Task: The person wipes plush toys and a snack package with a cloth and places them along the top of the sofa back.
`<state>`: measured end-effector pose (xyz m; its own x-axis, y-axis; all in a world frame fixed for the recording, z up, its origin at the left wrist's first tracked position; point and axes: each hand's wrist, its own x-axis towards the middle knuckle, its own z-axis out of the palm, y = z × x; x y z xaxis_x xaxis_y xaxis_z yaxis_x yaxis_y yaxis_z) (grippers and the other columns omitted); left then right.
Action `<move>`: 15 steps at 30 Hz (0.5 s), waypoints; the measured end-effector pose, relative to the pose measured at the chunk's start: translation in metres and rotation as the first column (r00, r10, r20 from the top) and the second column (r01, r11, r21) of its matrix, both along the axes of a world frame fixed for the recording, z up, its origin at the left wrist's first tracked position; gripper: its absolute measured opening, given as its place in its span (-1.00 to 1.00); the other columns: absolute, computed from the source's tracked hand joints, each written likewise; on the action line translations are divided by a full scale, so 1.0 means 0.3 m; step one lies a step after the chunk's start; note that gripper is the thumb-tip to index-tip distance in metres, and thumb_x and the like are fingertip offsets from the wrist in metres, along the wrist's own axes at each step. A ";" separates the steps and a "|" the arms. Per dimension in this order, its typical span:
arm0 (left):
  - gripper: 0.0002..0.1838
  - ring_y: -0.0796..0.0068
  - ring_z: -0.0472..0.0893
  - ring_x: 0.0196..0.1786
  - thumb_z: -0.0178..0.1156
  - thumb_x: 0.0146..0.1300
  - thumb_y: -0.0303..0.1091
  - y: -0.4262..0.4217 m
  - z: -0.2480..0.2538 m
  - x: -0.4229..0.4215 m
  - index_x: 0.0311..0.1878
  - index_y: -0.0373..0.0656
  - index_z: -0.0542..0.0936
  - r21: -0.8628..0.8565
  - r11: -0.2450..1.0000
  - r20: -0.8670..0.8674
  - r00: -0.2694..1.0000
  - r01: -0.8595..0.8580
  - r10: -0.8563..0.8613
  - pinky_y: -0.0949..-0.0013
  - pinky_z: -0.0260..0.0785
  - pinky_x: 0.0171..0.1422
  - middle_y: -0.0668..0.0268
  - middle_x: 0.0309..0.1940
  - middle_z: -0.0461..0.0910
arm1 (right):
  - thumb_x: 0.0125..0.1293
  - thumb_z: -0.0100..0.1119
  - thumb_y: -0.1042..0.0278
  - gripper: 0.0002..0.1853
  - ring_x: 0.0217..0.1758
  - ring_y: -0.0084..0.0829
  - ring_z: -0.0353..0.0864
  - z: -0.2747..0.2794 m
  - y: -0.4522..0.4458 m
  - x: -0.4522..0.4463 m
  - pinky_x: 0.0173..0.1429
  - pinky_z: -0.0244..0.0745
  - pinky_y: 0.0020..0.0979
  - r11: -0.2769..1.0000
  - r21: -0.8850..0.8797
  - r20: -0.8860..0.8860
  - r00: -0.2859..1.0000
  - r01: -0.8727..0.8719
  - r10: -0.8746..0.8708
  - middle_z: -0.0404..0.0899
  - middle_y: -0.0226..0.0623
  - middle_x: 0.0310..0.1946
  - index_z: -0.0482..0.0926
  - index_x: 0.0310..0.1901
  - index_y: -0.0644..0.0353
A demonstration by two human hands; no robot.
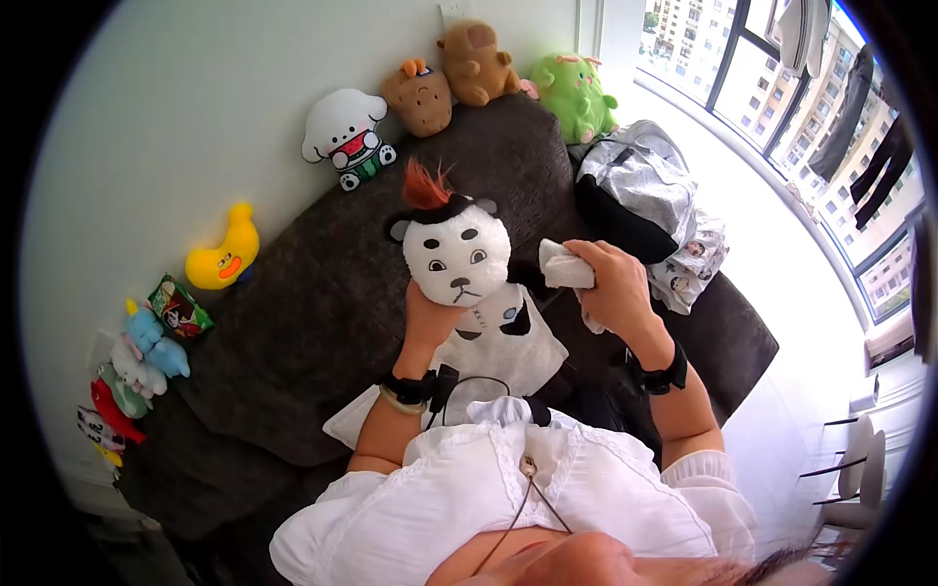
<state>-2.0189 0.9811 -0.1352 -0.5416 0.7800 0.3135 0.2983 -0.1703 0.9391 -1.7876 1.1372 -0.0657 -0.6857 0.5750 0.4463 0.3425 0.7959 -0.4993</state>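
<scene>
A white plush toy (456, 256) with black ears, a drawn face and a tuft of reddish hair is held upright in front of me. My left hand (433, 317) is closed around its neck, the fingers partly hidden behind the head. Below the head, its pale body (498, 342) with stitched and dark patches hangs over my lap. To the right of the toy, my right hand (618, 285) grips a folded white cloth (565, 267). The cloth and the toy's head are apart.
A dark brown sofa (322, 293) lies before me. Along its back sit a white dog plush (344, 137), brown plushes (476, 63), a green plush (575, 98) and a yellow plush (225, 252). A grey and black bag (635, 186) rests at right, near chairs (860, 459).
</scene>
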 end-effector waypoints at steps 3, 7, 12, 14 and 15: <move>-0.27 0.35 0.65 0.12 0.59 -0.09 -0.51 0.015 -0.034 0.008 0.21 -0.27 0.49 0.035 0.999 0.028 1.000 0.000 -0.001 0.27 0.52 0.19 0.17 0.10 0.65 | -0.21 0.37 0.62 -0.34 -0.06 -0.14 0.68 0.069 -0.039 -0.009 0.00 0.59 -0.25 0.999 0.043 -0.243 0.969 -0.027 0.036 0.67 -0.24 -0.14 0.65 0.09 0.05; -0.22 0.33 0.65 0.11 0.61 -0.11 -0.47 0.035 0.001 0.038 0.24 -0.26 0.46 -0.050 0.997 0.043 0.998 0.053 -0.051 0.26 0.53 0.18 0.17 0.11 0.64 | -0.35 0.43 0.62 -0.19 0.04 -0.11 0.63 0.125 -0.086 -0.059 0.06 0.58 -0.23 0.973 0.168 -0.396 0.894 -0.155 0.211 0.61 -0.22 0.04 0.61 0.16 0.06; -0.19 0.32 0.66 0.13 0.62 -0.13 -0.47 0.040 -0.016 0.013 0.25 -0.25 0.45 -0.018 0.999 0.006 1.000 -0.026 0.026 0.27 0.55 0.15 0.16 0.11 0.64 | -0.33 0.53 0.49 -0.24 -0.01 -0.18 0.59 0.003 -0.109 -0.032 -0.01 0.54 -0.21 0.861 0.199 0.096 0.884 -0.468 0.458 0.58 -0.25 0.01 0.63 0.11 -0.08; -0.23 0.23 0.69 0.07 0.64 -0.17 -0.38 0.029 -0.007 -0.012 0.18 -0.25 0.49 -0.063 0.995 -0.041 0.996 -0.083 0.081 0.21 0.58 0.07 0.13 0.07 0.65 | -0.29 0.53 0.47 -0.30 -0.02 -0.19 0.59 0.006 -0.093 -0.025 -0.04 0.54 -0.22 0.833 0.129 0.173 0.839 -0.538 0.515 0.59 -0.26 -0.02 0.65 0.07 -0.06; -0.25 0.20 0.68 0.06 0.64 -0.18 -0.33 0.027 0.002 -0.018 0.13 -0.25 0.50 -0.139 0.981 -0.159 0.981 -0.135 0.113 0.17 0.55 0.10 0.14 0.05 0.65 | -0.28 0.52 0.46 -0.33 -0.03 -0.19 0.59 0.020 -0.097 -0.019 -0.05 0.54 -0.22 0.868 0.181 0.074 0.886 -0.463 0.457 0.59 -0.26 -0.02 0.66 0.06 -0.05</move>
